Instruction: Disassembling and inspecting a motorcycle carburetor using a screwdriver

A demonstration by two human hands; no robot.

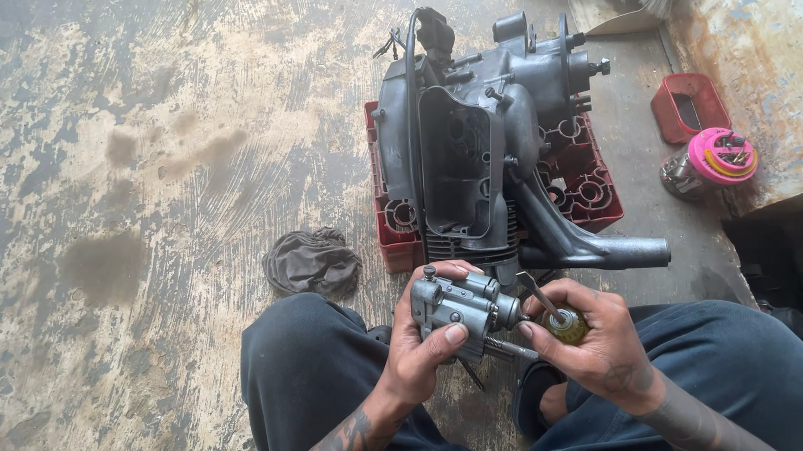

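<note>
We had the carburettor clasped in our left hand, fingers wrapped around its far side and the thumb pressed on its near face, so that it sat low in the scene just above our knees and just near of the engine. Its long axis ran roughly left to right, with the stubby brass-coloured end turned toward our right hand. That hand was closed around the yellow handle of a small screwdriver, whose thin shaft slanted up and to the left until the tip met the right end of the carburettor; so the left hand carried the part while the right lay just beside it. The carburettor looked like dull grey cast metal, blocky, grimy, with a small knob standing up on its top left corner and a thin pin sticking out below toward the right. Farther off, a dark engine block rested on a red plastic crate, with a crumpled grey rag to its left on the stained concrete floor, and a pink-lidded jar lay far to the right.
</note>
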